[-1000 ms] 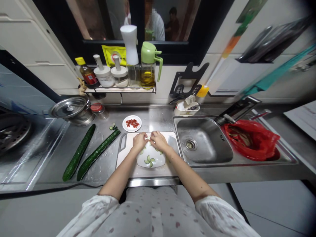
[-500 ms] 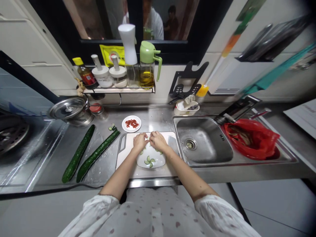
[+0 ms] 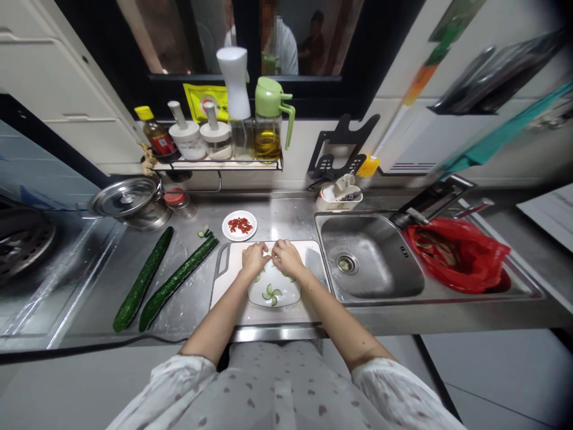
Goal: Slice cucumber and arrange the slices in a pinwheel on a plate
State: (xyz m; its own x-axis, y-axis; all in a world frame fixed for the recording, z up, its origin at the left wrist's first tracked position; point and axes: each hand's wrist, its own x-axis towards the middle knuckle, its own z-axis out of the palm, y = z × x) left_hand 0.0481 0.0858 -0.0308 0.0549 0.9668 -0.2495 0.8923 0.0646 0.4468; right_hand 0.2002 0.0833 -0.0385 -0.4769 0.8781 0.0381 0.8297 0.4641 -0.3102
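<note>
I see left hand (image 3: pixel 254 259) and right hand (image 3: pixel 287 257) close together over white plate (image 3: pixel 289 295), twelve o'clock; can't tell whether grips clamp anything. Cucumber slices (image 3: pixel 276 292) fanned on plate, six o'clock.

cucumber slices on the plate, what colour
Cucumber slices: pale green with darker green rims, clearest in the head view.
</note>
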